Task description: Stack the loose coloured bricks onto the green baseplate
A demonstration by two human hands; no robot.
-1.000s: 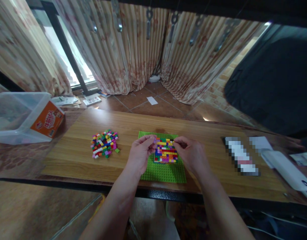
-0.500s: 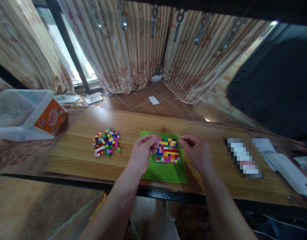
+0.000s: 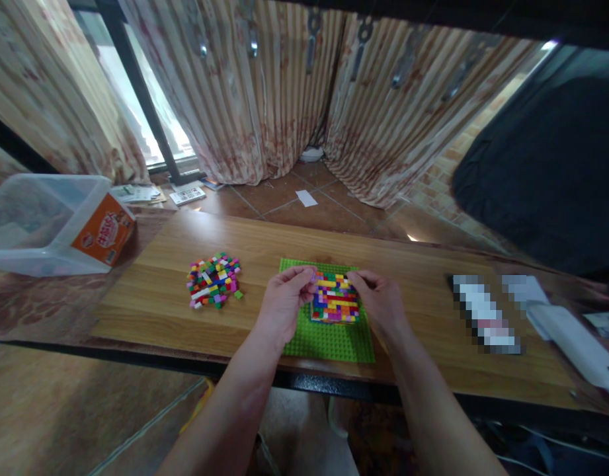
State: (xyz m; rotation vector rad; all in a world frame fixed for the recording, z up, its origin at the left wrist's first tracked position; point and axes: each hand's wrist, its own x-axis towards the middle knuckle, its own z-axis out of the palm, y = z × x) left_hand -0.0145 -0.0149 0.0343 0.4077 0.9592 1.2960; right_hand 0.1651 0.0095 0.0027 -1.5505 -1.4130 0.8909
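Note:
A green studded baseplate point(image 3: 328, 340) lies near the front edge of the wooden table point(image 3: 264, 248). On its far half sits a square patch of small multicoloured bricks point(image 3: 334, 299). My left hand point(image 3: 283, 304) hovers at the patch's left edge with thumb and fingers pinched together; a small piece may be between them, too small to tell. My right hand point(image 3: 377, 301) rests at the patch's right edge, its fingertips curled onto the top row of bricks. A loose heap of coloured bricks point(image 3: 213, 280) lies to the left of the baseplate.
A clear plastic tub point(image 3: 41, 221) with an orange label stands at the far left. Blurred white items point(image 3: 487, 311) and a white device point(image 3: 572, 344) lie at the right. A person in dark clothing point(image 3: 547, 165) stands at the right. Curtains hang behind.
My right hand pulled slightly away from the brick patch, then came back with its fingertips on the top right bricks. My left hand stayed pinched at the left edge.

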